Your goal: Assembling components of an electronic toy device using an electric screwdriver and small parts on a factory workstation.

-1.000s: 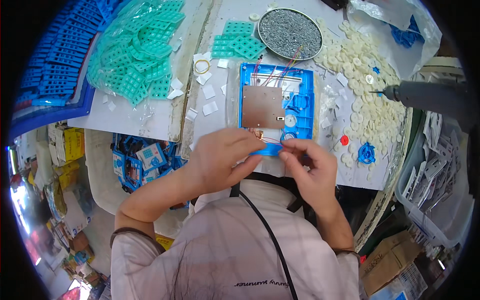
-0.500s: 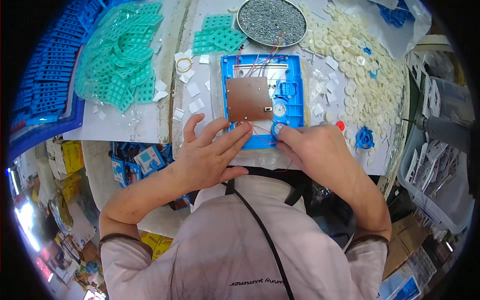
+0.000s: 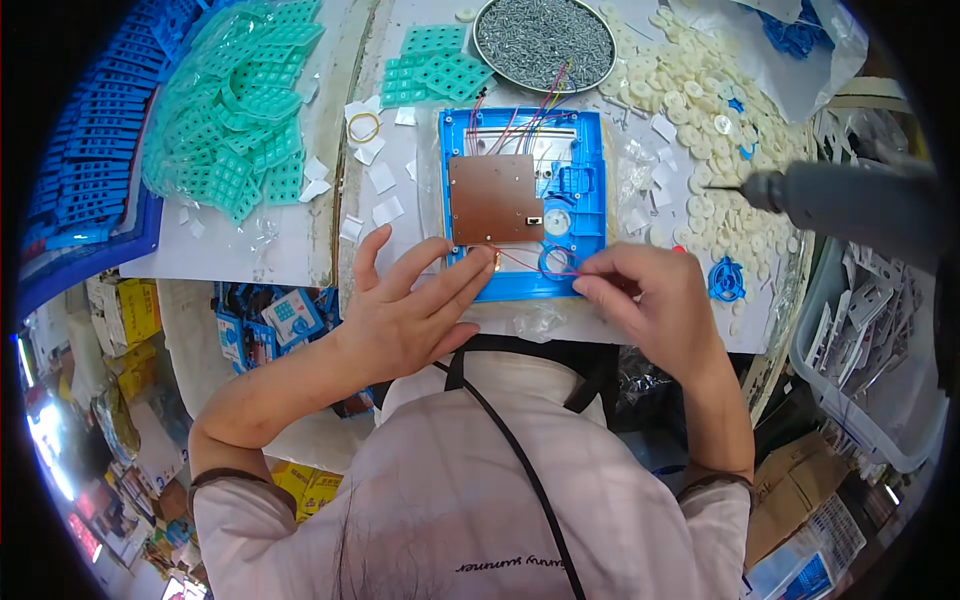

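Note:
A blue plastic casing (image 3: 590, 240) lies open-side up in front of me. A brown circuit board (image 3: 493, 197) rests inside it, toward the left. My left hand (image 3: 415, 300) is open, its fingers stretched out and the longer fingertips resting at the board's lower edge. With thumb and forefinger my right hand (image 3: 655, 300) pinches a thin pinkish-red wire (image 3: 562, 273) at the casing's lower right. That wire passes over a blue ring (image 3: 545, 262) in the casing. Beyond the board, several coloured wires (image 3: 550, 100) rise over the casing's far edge.
A round tray (image 3: 478, 55) of screws stands behind the casing. Green keypads (image 3: 235, 120) are heaped at left, cream discs (image 3: 700, 110) at right. A power screwdriver (image 3: 840, 195) hangs at the right, above a clear bin (image 3: 880, 440). White paper scraps (image 3: 383, 180) lie beside the casing.
My right hand has drawn back to the right from the blue ring, with the wire between its fingertips. The power screwdriver has swung further into view. My left hand has barely moved.

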### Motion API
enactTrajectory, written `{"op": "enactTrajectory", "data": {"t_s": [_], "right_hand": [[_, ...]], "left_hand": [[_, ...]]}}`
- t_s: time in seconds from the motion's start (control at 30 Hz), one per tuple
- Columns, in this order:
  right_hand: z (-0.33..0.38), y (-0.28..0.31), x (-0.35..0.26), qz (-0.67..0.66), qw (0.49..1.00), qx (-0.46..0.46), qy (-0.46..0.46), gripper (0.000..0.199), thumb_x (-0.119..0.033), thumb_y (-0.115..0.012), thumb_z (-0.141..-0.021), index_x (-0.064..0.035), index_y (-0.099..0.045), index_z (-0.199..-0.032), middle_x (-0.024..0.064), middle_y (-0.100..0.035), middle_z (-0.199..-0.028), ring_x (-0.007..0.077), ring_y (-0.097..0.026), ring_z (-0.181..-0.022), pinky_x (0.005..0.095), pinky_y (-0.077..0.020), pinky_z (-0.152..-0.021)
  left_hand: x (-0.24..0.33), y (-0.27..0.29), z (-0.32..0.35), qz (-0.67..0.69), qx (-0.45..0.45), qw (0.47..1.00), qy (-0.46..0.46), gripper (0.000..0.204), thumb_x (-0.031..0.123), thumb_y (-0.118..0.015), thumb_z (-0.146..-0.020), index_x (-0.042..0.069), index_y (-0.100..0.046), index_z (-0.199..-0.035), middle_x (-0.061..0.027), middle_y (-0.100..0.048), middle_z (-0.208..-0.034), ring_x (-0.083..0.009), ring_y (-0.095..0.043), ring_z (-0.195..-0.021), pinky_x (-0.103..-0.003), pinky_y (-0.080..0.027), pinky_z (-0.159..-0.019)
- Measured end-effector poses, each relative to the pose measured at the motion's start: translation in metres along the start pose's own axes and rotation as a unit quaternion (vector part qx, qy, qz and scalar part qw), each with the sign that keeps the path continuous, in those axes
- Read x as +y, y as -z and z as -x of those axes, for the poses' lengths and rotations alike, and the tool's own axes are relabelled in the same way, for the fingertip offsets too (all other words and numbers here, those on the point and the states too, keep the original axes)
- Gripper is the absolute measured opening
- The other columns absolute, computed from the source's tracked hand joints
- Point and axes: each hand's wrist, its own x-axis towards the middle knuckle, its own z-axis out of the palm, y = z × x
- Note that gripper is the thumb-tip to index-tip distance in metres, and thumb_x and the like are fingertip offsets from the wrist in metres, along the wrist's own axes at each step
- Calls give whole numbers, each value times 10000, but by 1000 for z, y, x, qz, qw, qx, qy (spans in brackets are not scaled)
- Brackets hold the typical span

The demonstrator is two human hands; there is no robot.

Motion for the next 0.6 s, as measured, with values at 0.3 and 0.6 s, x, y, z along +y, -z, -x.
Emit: {"op": "enactTrajectory", "data": {"t_s": [0.3, 0.6], "right_hand": [[0, 0, 5, 265, 947, -53, 175, 161, -171, -748, -785, -80, -620, -821, 42, -572, -834, 236, -607, -787, 362, -503, -596], [-3, -2, 19, 265, 922, -62, 276, 185, -177, -761, -785, -88, -599, -796, 41, -557, -776, 220, -618, -745, 359, -492, -522]], "left_hand": [[1, 5, -3, 23, -18, 999, 13, 629, 351, -774, -765, 144, -626, -1341, 33, -559, -1423, -242, -467, -1302, -621, -121, -1143], [-9, 4, -3, 22, -1, 1000, 10, 577, 303, -749, -783, 196, -637, -1339, 90, -574, -1412, -229, -483, -1284, -613, -99, -1152]]}}
